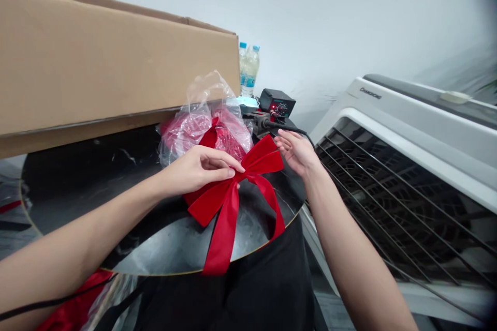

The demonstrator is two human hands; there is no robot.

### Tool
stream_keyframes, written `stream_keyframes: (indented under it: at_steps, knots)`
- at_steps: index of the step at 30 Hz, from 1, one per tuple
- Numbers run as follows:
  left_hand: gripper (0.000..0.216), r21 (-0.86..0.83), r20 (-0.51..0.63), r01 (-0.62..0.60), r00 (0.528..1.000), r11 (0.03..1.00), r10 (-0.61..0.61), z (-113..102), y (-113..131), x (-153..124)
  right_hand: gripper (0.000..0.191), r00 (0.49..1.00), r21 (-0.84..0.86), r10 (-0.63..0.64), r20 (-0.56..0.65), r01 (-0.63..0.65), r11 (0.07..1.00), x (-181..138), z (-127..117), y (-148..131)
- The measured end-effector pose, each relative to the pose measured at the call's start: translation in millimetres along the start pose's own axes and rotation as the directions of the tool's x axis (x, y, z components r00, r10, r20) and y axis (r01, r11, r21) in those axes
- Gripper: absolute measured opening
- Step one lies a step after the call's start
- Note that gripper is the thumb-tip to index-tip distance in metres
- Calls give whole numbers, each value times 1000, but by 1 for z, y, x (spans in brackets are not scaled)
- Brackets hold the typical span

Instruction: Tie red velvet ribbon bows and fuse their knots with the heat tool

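Note:
A red velvet ribbon bow (pixel 233 201) lies over the front edge of a round black table (pixel 97 186), its tails hanging down. My left hand (pixel 202 168) pinches the bow at its knot, fingers closed on it. My right hand (pixel 297 152) is at the end of the bow's right loop, fingers partly spread and touching the ribbon's edge. Just behind the bow lies a clear plastic bag (pixel 205 124) with more red ribbon inside.
A large cardboard box (pixel 108 57) rests on the table's left and back. A black soldering station (pixel 276 102) with its cable and two water bottles (pixel 248 67) stand behind. A white air cooler (pixel 407 165) with a grille is close on the right.

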State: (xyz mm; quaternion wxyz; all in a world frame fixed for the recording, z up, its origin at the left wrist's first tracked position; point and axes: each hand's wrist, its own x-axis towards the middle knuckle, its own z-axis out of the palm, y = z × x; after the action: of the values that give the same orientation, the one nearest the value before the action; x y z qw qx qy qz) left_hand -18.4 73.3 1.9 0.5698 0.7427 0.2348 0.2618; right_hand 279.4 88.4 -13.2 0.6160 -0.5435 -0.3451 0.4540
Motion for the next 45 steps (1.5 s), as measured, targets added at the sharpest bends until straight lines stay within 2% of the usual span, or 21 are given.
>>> stream_keyframes:
  at_steps: [4, 9, 13, 17, 21, 24, 26, 30, 35, 38, 45]
  knots:
    - [22, 3, -17, 2, 1000, 1000, -2, 1, 0, 0, 22, 998, 18, -56, -12, 56, 998, 19, 11, 6]
    - [23, 14, -22, 63, 998, 998, -62, 1, -1, 0, 23, 981, -4, -166, -102, 167, 986, 39, 24, 20]
    - [23, 34, -38, 102, 994, 994, -101, 0, 0, 1, 18, 936, -81, -307, -170, 297, 951, 47, 24, 25]
    - [22, 16, -46, 147, 988, 989, -146, 0, 2, 2, 23, 871, -209, -457, -179, 420, 883, 35, 10, 15]
    - [27, 26, -36, 234, 972, 972, -233, 1, 4, 1, 25, 770, -306, -599, -220, 528, 792, 4, -3, 4]
    - [27, 98, -24, 275, 961, 956, -274, -1, 3, 0, 19, 600, -331, -712, -366, 631, 702, -25, -4, 5]
    - [28, 168, -15, 286, 958, 943, -288, -3, 1, 0, 12, 489, -324, -739, -463, 683, 655, -43, 0, 11]
    - [29, 258, -21, 300, 952, 919, -305, -8, -2, -1, 4, 398, -264, -740, -542, 756, 599, -74, 12, 23]
    - [27, 305, -22, 285, 956, 909, -292, -10, 1, -2, 7, 284, -219, -841, -461, 882, 418, -102, 32, 31]
    - [29, 362, -18, 273, 958, 891, -286, -9, 2, -3, 7, 282, -234, -862, -421, 885, 403, -114, 40, 34]
    - [29, 417, -28, 250, 964, 874, -263, -5, 6, -4, 7, 359, -288, -895, -264, 856, 429, -125, 43, 45]
